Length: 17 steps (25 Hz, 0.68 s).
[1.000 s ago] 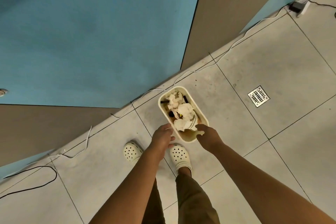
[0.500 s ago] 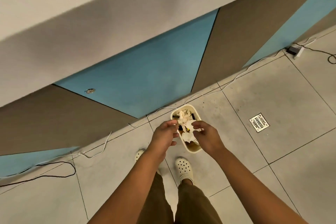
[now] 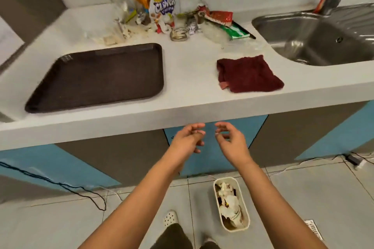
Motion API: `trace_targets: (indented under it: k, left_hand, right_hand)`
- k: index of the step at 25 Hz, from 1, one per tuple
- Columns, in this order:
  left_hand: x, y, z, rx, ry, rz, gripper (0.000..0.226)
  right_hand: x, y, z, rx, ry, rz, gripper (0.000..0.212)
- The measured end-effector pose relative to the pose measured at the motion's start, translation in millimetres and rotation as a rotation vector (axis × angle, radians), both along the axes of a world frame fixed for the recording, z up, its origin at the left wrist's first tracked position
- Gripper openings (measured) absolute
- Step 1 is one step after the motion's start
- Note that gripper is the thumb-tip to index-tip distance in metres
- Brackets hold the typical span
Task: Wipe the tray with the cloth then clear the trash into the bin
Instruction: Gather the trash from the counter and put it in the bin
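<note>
A dark brown tray (image 3: 97, 77) lies flat on the white counter at the left. A dark red cloth (image 3: 249, 74) lies on the counter near its front edge, right of the tray. A heap of trash (image 3: 172, 18) with snack bags, wrappers and crumbs sits at the back of the counter. A cream bin (image 3: 230, 204) with crumpled paper stands on the floor below. My left hand (image 3: 187, 139) and my right hand (image 3: 229, 140) hover side by side in front of the counter edge, fingers loosely curled and holding nothing.
A steel sink (image 3: 315, 36) is set into the counter (image 3: 192, 95) at the right, with utensils standing at its back corner. Cables (image 3: 60, 184) run along the floor by the blue and brown cabinet fronts. A floor drain (image 3: 313, 228) lies right of the bin.
My view has risen from the floor to the counter. Both hands have lifted away from the bin, where they were dropping trash, and now hang in front of the counter edge.
</note>
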<state>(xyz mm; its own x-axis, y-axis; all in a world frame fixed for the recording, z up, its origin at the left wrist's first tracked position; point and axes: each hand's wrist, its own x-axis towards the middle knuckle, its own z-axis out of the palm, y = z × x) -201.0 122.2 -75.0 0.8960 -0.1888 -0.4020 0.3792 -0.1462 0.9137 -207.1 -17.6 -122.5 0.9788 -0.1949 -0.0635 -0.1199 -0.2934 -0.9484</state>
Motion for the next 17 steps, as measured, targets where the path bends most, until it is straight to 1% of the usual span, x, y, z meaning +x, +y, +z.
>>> trace_targets:
  k: [2,6,10,17]
  left_hand:
    - [10,19,26,-0.018,-0.072,0.081,0.021]
    - [22,50,53,-0.033,-0.098,0.229,0.019]
    - [49,80,68,-0.049,-0.093,0.314,0.018]
    - [145,147,71,-0.041,-0.11,0.387,0.019]
  right_hand:
    - [19,11,28,-0.001,-0.077,0.038,0.027]
    - [43,28,59,0.021,-0.144,0.093,0.028]
    - [70,42,75,-0.009,-0.124,0.146,0.025]
    - [160,81,83,-0.063,-0.075,0.074,0.02]
